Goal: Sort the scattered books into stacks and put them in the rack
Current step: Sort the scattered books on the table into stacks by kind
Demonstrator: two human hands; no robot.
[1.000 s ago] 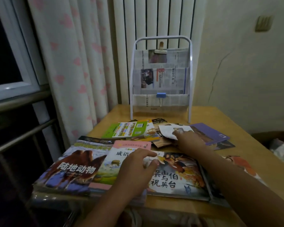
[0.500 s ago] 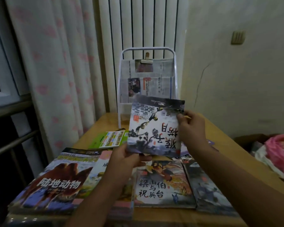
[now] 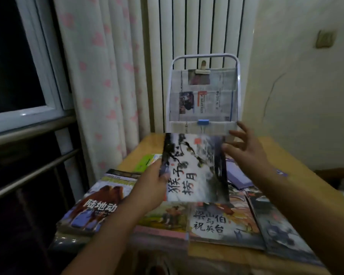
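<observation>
While the camel book (image 3: 99, 205) lies flat at nine o'clock on the table (image 3: 298, 155), the left hand (image 3: 151, 187) pinches the monkey book (image 3: 196, 167) by its left edge, lifted at centre above the other books. At three o'clock the right hand (image 3: 244, 149) hovers with fingers spread, gripping nothing. I'd steady that far edge, then lay it squarely on a same-sized book; the rack (image 3: 205, 96) waits at twelve.
</observation>
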